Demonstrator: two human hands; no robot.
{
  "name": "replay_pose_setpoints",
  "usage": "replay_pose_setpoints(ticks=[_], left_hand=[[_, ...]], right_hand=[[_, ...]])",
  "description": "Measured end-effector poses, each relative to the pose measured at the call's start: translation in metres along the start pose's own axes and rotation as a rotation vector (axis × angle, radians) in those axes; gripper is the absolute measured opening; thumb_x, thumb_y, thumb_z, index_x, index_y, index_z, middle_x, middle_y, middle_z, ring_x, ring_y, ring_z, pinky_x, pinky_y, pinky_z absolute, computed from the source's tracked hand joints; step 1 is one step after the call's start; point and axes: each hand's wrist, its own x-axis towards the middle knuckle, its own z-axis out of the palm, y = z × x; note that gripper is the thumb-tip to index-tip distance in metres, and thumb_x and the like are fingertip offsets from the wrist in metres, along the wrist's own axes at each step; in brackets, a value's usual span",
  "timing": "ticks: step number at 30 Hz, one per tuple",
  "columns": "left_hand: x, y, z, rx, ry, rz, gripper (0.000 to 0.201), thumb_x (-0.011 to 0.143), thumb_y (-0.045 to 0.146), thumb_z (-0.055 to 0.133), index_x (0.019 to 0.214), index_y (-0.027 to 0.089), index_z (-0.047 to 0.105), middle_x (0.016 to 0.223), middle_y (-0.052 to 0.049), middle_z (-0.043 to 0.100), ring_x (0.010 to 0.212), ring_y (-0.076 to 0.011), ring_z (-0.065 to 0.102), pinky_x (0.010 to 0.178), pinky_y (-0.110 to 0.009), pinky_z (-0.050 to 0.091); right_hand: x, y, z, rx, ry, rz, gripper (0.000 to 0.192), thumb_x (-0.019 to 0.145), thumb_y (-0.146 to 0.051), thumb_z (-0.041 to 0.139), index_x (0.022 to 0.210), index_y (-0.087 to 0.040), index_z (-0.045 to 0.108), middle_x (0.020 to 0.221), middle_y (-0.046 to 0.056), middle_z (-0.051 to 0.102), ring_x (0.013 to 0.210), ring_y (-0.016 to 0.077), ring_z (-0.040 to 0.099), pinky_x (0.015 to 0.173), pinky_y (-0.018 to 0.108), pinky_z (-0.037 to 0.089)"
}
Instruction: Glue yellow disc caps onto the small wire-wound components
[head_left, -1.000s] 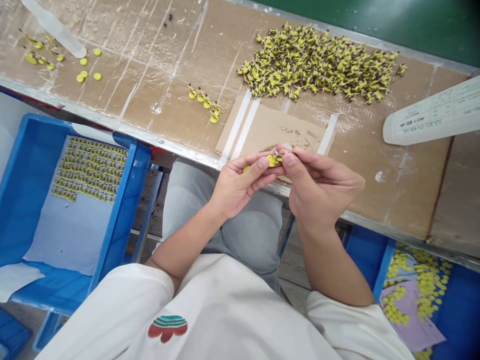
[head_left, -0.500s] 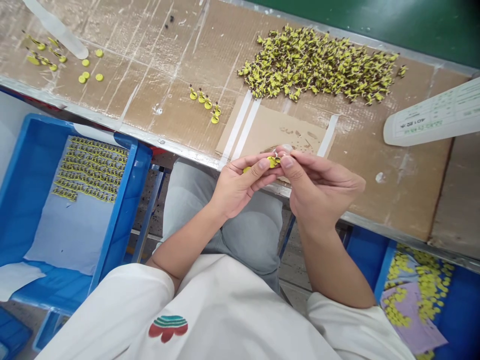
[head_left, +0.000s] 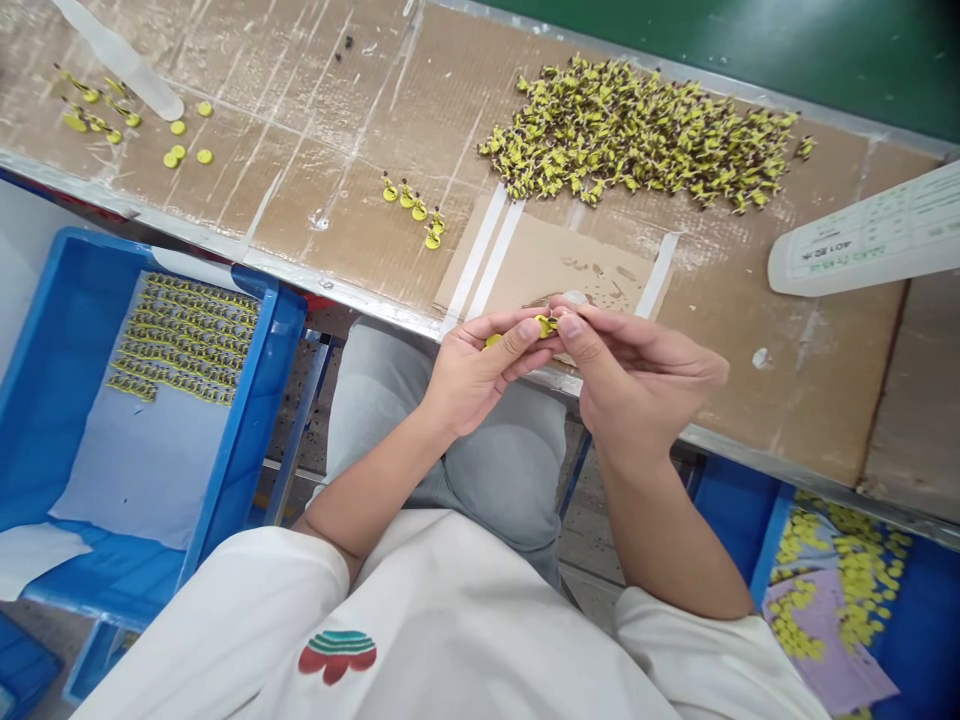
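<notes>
In the head view, the left hand [head_left: 476, 372] and right hand [head_left: 634, 375] meet at the near edge of the worktop [head_left: 315, 190], fingertips pinched together on a small yellow part [head_left: 546, 324], mostly hidden, with a thin pale stub. A heap of similar yellow parts [head_left: 645, 130] lies beyond

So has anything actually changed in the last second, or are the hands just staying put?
Almost nothing. The left hand and right hand still pinch the same small yellow part between their fingertips at the bench edge; only the camera view drifted slightly. The yellow pile and blue tray are unchanged.
</notes>
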Motion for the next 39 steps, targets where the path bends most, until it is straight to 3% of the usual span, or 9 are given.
replay_pose_setpoints(ticks=[6,13,18,26,31,39], left_hand=[[0.000,0.000,0.000,0.021,0.002,0.049,0.022,0.075,0.034,0.083,0.092,0.020,0.080,0.103,-0.002,0.079,0.088,-0.0135,0.076,0.084,-0.020,0.059],[-0.002,0.002,0.000,0.067,0.113,0.094,0.030,0.066,0.039,0.088,0.089,0.021,0.081,0.099,-0.004,0.080,0.087,-0.0185,0.077,0.087,-0.029,0.061],[-0.006,0.002,0.000,0.112,0.159,0.165,0.027,0.069,0.039,0.086,0.090,0.022,0.081,0.099,-0.004,0.080,0.086,-0.0189,0.076,0.085,-0.031,0.062],[-0.016,0.006,0.001,0.153,0.148,0.218,0.027,0.075,0.036,0.082,0.098,0.023,0.081,0.104,-0.003,0.079,0.097,-0.0214,0.075,0.091,-0.033,0.061],[-0.021,0.010,-0.001,0.166,0.119,0.228,0.027,0.076,0.033,0.081,0.102,0.024,0.080,0.111,-0.004,0.078,0.104,-0.0238,0.074,0.094,-0.035,0.060],[-0.015,0.007,-0.009,0.110,0.199,0.228,0.032,0.072,0.037,0.084,0.101,0.025,0.080,0.105,-0.003,0.079,0.098,-0.0227,0.075,0.093,-0.036,0.060]], right_hand=[[0.000,-0.001,0.001,-0.006,-0.006,0.008,0.016,0.074,-0.024,0.085,0.089,-0.024,0.079,0.093,0.001,0.078,0.086,0.0205,0.076,0.083,0.035,0.067],[-0.002,0.003,0.004,-0.042,-0.019,-0.006,0.015,0.075,-0.027,0.085,0.089,-0.024,0.078,0.094,0.001,0.078,0.091,0.0225,0.076,0.087,0.038,0.066],[-0.002,0.008,0.006,-0.071,-0.045,-0.057,0.014,0.076,-0.022,0.083,0.089,-0.024,0.078,0.094,0.001,0.078,0.099,0.0244,0.075,0.098,0.044,0.061],[-0.004,0.012,0.011,-0.070,-0.056,-0.109,0.014,0.078,-0.021,0.082,0.090,-0.024,0.078,0.094,0.001,0.078,0.099,0.0238,0.075,0.098,0.044,0.061],[-0.005,0.011,0.016,-0.041,-0.035,-0.100,0.014,0.077,-0.022,0.083,0.089,-0.024,0.078,0.093,0.002,0.078,0.097,0.0233,0.075,0.096,0.043,0.062],[-0.001,0.011,0.027,-0.030,-0.029,0.027,0.015,0.075,-0.026,0.085,0.086,-0.020,0.077,0.090,0.002,0.078,0.086,0.0217,0.077,0.079,0.034,0.067]])
